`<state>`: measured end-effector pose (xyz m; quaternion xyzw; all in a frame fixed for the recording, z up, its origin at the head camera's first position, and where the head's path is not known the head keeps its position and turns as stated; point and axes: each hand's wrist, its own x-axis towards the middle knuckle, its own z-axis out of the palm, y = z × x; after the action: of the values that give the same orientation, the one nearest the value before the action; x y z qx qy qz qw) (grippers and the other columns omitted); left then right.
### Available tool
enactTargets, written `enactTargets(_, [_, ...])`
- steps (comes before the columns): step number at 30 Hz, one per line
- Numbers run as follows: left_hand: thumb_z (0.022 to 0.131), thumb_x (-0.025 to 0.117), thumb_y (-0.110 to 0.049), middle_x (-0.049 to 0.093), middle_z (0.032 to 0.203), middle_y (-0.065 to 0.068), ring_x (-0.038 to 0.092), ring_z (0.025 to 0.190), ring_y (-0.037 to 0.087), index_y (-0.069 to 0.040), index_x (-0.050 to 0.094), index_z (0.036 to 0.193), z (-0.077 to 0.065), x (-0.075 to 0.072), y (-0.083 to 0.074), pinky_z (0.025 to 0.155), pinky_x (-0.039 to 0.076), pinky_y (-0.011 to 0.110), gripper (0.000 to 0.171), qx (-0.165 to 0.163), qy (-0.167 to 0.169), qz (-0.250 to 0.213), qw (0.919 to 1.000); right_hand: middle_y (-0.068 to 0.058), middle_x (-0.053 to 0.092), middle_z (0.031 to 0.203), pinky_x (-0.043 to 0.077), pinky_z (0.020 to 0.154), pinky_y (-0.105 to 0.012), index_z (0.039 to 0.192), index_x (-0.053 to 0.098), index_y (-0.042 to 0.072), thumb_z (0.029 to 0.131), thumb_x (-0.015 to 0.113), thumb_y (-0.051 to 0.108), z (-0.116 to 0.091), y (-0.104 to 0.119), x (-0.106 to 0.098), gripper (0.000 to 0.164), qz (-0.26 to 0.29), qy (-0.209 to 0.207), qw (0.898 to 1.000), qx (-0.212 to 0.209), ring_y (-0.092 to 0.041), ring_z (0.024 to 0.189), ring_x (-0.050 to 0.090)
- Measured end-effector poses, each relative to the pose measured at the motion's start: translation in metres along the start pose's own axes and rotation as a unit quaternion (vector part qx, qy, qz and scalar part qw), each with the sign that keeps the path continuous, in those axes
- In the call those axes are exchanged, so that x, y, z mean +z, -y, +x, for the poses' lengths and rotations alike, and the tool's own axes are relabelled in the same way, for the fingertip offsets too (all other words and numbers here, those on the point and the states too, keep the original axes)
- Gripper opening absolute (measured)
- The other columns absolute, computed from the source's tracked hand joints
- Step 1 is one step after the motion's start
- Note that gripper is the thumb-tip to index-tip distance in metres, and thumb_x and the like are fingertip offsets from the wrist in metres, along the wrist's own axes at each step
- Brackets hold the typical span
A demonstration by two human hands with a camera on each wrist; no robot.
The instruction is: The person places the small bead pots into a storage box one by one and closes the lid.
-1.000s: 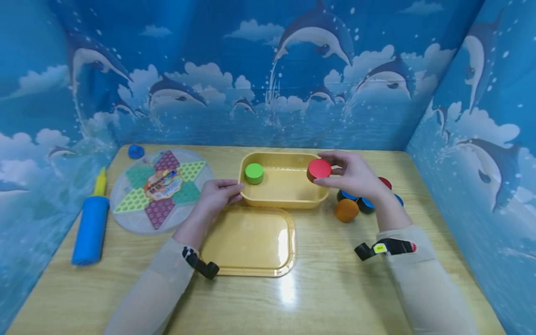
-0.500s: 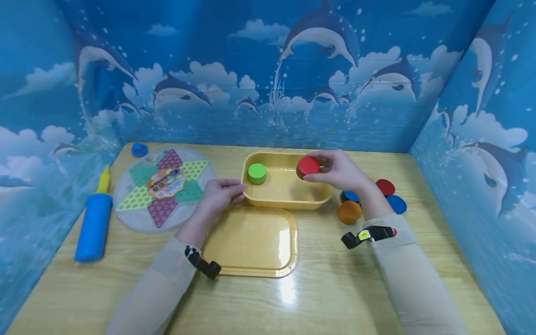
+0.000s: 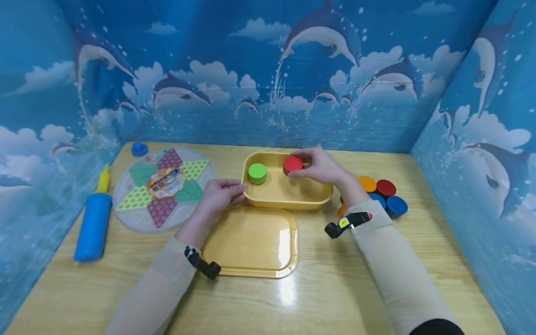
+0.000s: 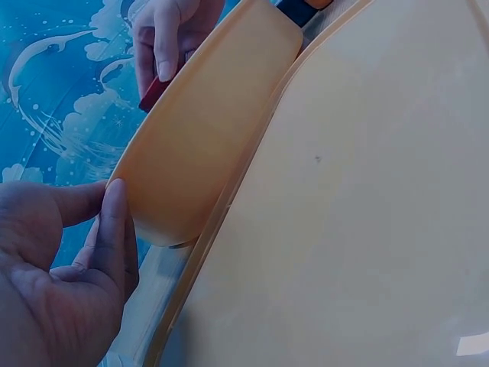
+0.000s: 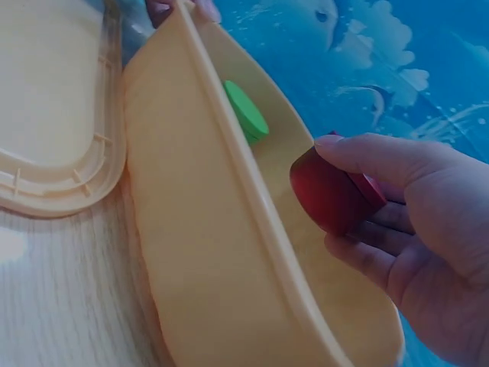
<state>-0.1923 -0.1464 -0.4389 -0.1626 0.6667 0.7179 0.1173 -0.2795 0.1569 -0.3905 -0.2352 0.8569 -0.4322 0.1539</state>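
A shallow yellow plastic box (image 3: pixel 289 204) stands at the back of the table in the head view. My left hand (image 3: pixel 222 193) pinches its left end at the rim, thumb on one side and fingers on the other in the left wrist view. Between the thumb and fingers of my right hand (image 3: pixel 320 165) is a red round block (image 3: pixel 292 164), held inside or just above the box; whether it touches the floor I cannot tell. A green round block (image 3: pixel 257 173) lies in the box's left part. The yellow lid (image 3: pixel 251 242) lies flat in front of the box.
Several orange, red and blue round blocks (image 3: pixel 397 205) cluster right of the box, partly behind my right forearm. On the left lie a round star-patterned game board (image 3: pixel 165 190), a blue hand pump (image 3: pixel 93 228) and a small blue object (image 3: pixel 139 149). A dolphin-print curtain (image 3: pixel 268 74) encloses the table.
My right hand has moved left over the box with the red block, from its right end to near the middle. The left hand stays on the rim. More blocks at right are uncovered.
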Motion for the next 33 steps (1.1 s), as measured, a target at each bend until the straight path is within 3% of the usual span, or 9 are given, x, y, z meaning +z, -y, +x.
enactTargets(8, [0.101, 0.074, -0.005, 0.062, 0.13, 0.024, 0.074, 0.103, 0.026, 0.009, 0.061, 0.137, -0.001, 0.0, -0.001, 0.087, 0.065, 0.027, 0.041, 0.002, 0.002, 0.003, 1.0, -0.01, 0.072, 0.117, 0.058, 0.085, -0.038, 0.136, 0.067, 0.001, 0.088, 0.09, 0.021, 0.025, 0.003, 0.012, 0.057, -0.039, 0.034, 0.999, -0.004, -0.024, 0.102, 0.067])
enactTargets(16, [0.101, 0.074, -0.005, 0.062, 0.129, 0.023, 0.074, 0.096, 0.02, 0.009, 0.062, 0.136, 0.001, -0.001, 0.001, 0.087, 0.065, 0.028, 0.04, 0.002, -0.001, 0.007, 1.0, -0.011, 0.073, 0.118, 0.057, 0.088, -0.037, 0.135, 0.068, 0.0, 0.087, 0.091, 0.019, 0.04, 0.005, 0.024, 0.057, -0.048, 0.05, 0.998, 0.001, -0.025, 0.104, 0.067])
enactTargets(25, [0.1, 0.075, -0.005, 0.063, 0.128, 0.023, 0.073, 0.105, 0.028, 0.009, 0.063, 0.134, 0.0, 0.002, 0.0, 0.086, 0.065, 0.029, 0.039, 0.0, -0.003, 0.008, 1.0, -0.012, 0.072, 0.123, 0.058, 0.091, -0.036, 0.137, 0.067, 0.0, 0.088, 0.089, 0.016, 0.044, -0.001, 0.036, 0.056, -0.057, 0.067, 0.996, 0.01, -0.025, 0.108, 0.067])
enactTargets(33, [0.101, 0.074, -0.005, 0.063, 0.127, 0.022, 0.073, 0.096, 0.021, 0.008, 0.063, 0.135, -0.001, 0.001, 0.0, 0.086, 0.065, 0.028, 0.037, -0.004, -0.01, 0.011, 0.9999, -0.014, 0.072, 0.123, 0.057, 0.094, -0.037, 0.137, 0.067, -0.002, 0.087, 0.09, 0.016, 0.045, -0.001, 0.04, 0.057, -0.067, 0.067, 0.995, 0.0, -0.027, 0.109, 0.067])
